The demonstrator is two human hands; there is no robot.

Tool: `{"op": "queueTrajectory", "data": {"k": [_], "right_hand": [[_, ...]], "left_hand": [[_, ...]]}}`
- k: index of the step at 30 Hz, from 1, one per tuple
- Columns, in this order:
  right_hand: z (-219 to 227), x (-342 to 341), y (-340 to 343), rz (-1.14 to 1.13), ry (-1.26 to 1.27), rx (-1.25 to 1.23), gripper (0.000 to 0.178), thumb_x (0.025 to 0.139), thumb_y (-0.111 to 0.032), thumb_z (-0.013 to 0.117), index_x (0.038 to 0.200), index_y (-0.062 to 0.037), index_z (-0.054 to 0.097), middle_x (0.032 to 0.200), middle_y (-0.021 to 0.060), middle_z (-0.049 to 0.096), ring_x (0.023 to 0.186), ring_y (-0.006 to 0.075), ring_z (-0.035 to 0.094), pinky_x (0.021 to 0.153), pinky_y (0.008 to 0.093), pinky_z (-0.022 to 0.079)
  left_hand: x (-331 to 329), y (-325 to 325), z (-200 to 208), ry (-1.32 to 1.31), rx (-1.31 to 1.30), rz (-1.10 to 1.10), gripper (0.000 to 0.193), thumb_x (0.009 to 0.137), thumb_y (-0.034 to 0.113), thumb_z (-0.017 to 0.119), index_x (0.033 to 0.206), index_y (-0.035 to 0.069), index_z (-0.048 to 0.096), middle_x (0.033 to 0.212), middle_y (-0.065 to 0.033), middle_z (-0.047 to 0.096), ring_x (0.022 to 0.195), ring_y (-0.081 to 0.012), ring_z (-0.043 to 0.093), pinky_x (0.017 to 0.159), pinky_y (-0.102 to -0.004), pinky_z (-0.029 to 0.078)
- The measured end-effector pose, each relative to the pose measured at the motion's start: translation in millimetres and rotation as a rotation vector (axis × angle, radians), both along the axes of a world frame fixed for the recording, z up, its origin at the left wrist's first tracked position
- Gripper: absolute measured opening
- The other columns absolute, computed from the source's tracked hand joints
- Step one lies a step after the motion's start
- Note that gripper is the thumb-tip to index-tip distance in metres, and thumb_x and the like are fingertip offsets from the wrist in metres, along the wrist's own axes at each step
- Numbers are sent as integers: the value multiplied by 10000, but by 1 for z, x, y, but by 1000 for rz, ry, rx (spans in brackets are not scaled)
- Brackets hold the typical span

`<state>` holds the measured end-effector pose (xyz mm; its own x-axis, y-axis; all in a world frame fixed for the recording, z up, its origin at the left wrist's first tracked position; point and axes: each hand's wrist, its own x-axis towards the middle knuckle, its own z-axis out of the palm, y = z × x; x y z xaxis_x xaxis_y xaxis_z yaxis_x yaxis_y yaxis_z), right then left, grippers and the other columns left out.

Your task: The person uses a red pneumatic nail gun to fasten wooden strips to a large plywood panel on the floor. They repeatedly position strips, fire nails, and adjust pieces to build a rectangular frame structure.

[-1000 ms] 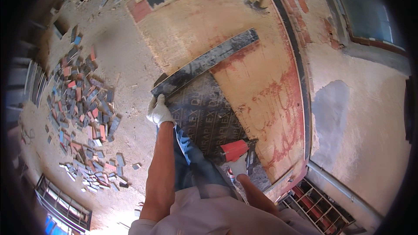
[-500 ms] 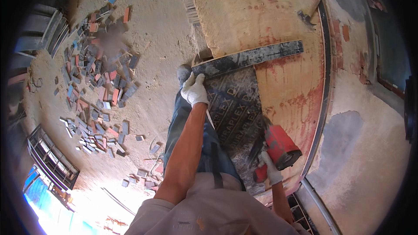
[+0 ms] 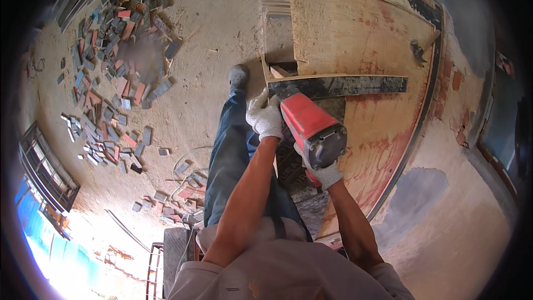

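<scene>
A long, dark-faced strip of plywood (image 3: 361, 85) lies across the pale plywood sheet, over a dark printed panel (image 3: 291, 166). My left hand (image 3: 264, 115), in a white knit glove, closes its fingers on the strip's left end. My right hand (image 3: 328, 174), gloved too, grips the handle of a red nail gun (image 3: 308, 116). The nail gun's nose points at the strip near my left hand; its tip is hidden behind the red body. Its dark round end cap faces up towards me.
A hammer (image 3: 420, 51) lies on the pale plywood sheet (image 3: 338, 28) at the far right. Many small board offcuts (image 3: 119, 72) litter the dirt floor on the left. A plastered wall (image 3: 444, 178) stands close on the right. My shoe (image 3: 239, 76) is beside the sheet's left edge.
My right hand has brought the nail gun from low on the right up to the strip's left end. The left hand stays at that end. The view has shifted.
</scene>
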<state>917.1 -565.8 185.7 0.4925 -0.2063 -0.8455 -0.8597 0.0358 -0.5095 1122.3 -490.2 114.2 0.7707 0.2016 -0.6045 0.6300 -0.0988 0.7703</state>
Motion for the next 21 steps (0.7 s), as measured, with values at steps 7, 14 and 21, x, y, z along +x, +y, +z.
{"op": "queueTrajectory", "data": {"k": [7, 14, 21], "right_hand": [[4, 24, -9, 249, 191, -60, 915, 845, -406, 707, 1531, -133, 167, 1542, 80, 344, 1424, 266, 319, 1181, 469, 235], [45, 60, 14, 7, -94, -233, 815, 843, -292, 712, 1495, -155, 242, 1482, 82, 409, 1362, 282, 409, 1096, 469, 401], [6, 3, 15, -136, -130, -160, 573, 863, -278, 720, 1355, -75, 505, 1387, 91, 537, 1294, 268, 492, 1110, 439, 347]], "left_hand": [[-2, 2, -3, -20, -20, -5, 370, 758, -29, 740, 1126, -17, 709, 920, -111, 703, 825, -153, 651, 762, -285, 516], [1, 3, 7, 25, 4, -88, 347, 818, 27, 707, 1161, -19, 690, 974, -111, 706, 859, -145, 643, 786, -270, 509], [-15, 16, -1, -84, -95, -187, 408, 854, 5, 630, 1261, 0, 629, 1178, -183, 660, 1072, -248, 633, 945, -318, 478]]}}
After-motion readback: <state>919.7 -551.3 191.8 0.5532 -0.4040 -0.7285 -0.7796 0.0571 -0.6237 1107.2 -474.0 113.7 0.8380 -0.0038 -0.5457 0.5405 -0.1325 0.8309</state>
